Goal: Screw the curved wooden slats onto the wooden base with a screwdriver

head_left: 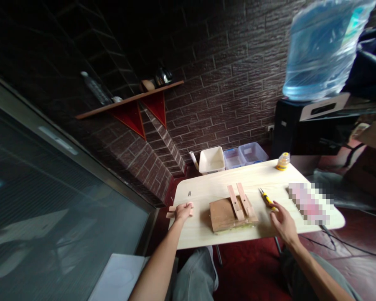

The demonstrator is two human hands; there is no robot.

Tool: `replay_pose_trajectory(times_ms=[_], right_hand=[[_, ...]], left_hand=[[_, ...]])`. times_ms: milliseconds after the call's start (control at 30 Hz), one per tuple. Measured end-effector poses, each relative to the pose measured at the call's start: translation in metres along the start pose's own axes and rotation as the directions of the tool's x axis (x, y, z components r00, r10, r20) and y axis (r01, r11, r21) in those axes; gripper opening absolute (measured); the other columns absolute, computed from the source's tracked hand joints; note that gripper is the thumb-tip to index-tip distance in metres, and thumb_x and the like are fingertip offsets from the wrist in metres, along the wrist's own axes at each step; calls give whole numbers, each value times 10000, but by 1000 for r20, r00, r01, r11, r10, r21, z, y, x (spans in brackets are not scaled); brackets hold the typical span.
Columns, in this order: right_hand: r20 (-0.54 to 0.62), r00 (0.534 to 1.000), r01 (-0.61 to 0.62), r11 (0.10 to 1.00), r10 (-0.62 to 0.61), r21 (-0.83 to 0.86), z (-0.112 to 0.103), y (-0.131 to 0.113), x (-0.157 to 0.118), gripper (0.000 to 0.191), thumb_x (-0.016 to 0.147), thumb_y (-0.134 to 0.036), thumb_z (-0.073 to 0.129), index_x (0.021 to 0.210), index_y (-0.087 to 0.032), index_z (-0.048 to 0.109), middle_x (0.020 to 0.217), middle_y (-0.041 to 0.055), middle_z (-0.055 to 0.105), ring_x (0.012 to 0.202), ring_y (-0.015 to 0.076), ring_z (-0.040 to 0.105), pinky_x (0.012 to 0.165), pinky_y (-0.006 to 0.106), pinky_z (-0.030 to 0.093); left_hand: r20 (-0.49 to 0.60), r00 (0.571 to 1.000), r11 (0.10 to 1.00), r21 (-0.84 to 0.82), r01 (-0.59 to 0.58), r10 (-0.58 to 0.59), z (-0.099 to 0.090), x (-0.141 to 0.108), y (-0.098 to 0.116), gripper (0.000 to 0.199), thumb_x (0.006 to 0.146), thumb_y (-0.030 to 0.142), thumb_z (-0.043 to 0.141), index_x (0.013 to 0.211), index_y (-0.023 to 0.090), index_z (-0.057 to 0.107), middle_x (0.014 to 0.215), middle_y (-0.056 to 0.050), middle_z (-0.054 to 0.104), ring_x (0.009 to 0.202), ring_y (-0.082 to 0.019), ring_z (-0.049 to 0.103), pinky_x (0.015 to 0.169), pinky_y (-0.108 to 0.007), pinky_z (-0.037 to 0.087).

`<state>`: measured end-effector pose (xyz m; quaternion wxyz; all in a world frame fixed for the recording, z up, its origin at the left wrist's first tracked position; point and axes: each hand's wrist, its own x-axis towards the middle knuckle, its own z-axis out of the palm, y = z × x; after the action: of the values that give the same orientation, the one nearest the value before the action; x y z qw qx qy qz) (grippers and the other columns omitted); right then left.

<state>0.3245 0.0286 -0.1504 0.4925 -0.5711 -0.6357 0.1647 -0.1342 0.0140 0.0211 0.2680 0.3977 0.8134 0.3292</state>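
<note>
My left hand is at the left end of the table, its fingers closed over small pale wooden pieces that stick out past the edge. To the right, my right hand has its fingers on the rear end of a slim yellow-and-black hand tool. The tool lies on the tabletop with its dark tip pointing away from me; its exact kind is unclear. Between my hands rests a brown cardboard-like block. Two wooden strips, each with a dark spot, lean across its right part.
The light wooden table has a yellow-capped clear bottle at its far right corner and a blurred-out flat object at right. A small dark piece lies far left. Plastic bins stand behind; a water dispenser is at right.
</note>
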Motion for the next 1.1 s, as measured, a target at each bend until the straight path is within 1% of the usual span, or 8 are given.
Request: replay_pose_trajectory(times_ms=[133, 233, 333, 433, 500, 600, 800, 1100], right_hand=[[-30, 999, -14, 1000, 14, 4, 1, 3, 1, 405, 1021, -410, 688, 1363, -198, 643, 1401, 112, 657, 1203, 267, 682, 1011, 506, 596], [-40, 999, -29, 999, 29, 17, 3, 3, 1, 404, 1022, -410, 688, 1361, -197, 643, 1391, 111, 662, 1193, 264, 686, 1004, 501, 599], [-55, 997, -52, 998, 54, 31, 5, 3, 1, 412, 1021, -411, 689, 1368, -196, 638, 1395, 112, 659, 1196, 266, 685, 1004, 503, 599], [-61, 995, -81, 996, 83, 43, 4, 2, 0, 421, 1019, -410, 692, 1375, -193, 634, 1397, 112, 657, 1199, 269, 684, 1004, 507, 599], [-57, 993, -98, 994, 101, 51, 3, 2, -2, 420, 1019, -410, 692, 1374, -194, 634, 1395, 112, 658, 1194, 267, 686, 999, 503, 602], [-45, 992, -118, 991, 121, 62, 0, 4, -5, 413, 1021, -411, 688, 1371, -198, 637, 1393, 111, 660, 1184, 262, 689, 992, 495, 606], [-32, 989, -139, 987, 142, 79, -4, 8, -5, 417, 1021, -411, 688, 1376, -197, 634, 1397, 112, 658, 1193, 266, 686, 1000, 502, 602], [-28, 984, -172, 979, 176, 108, 0, -3, -6, 420, 1020, -412, 689, 1376, -196, 634, 1393, 111, 660, 1191, 267, 687, 1002, 504, 601]], left_hand=[[45, 987, 985, 73, -155, 152, -14, 3, 19, 410, 1023, 402, 686, 1354, 165, 640, 1358, -112, 666, 1171, -269, 690, 984, -481, 619], [121, 934, 927, 134, -350, 335, -26, -8, 37, 397, 1029, 395, 678, 1357, 175, 639, 1370, -119, 661, 1176, -258, 686, 995, -482, 615], [333, 812, 815, 173, -552, 479, -26, -35, 56, 354, 1039, 394, 662, 1327, 188, 660, 1372, -117, 666, 1178, -248, 684, 1012, -475, 608], [519, 679, 705, 189, -683, 519, -15, -70, 69, 261, 1019, 376, 681, 1196, 185, 710, 1266, -95, 716, 1138, -234, 691, 1041, -472, 578], [587, 624, 653, 202, -730, 516, -4, -92, 75, 152, 982, 331, 692, 1083, 229, 742, 1156, -70, 753, 1095, -242, 699, 1054, -429, 554], [659, 564, 597, 211, -774, 498, 10, -115, 80, 132, 970, 310, 652, 1046, 240, 735, 1100, -62, 761, 1049, -246, 710, 999, -384, 556], [710, 521, 542, 231, -808, 474, 25, -133, 79, 182, 996, 326, 591, 1102, 229, 703, 1137, -78, 754, 1093, -260, 705, 979, -372, 550], [673, 540, 544, 236, -805, 506, 36, -126, 80, 201, 1013, 317, 555, 1158, 241, 672, 1185, -74, 754, 1119, -262, 708, 991, -389, 553]])
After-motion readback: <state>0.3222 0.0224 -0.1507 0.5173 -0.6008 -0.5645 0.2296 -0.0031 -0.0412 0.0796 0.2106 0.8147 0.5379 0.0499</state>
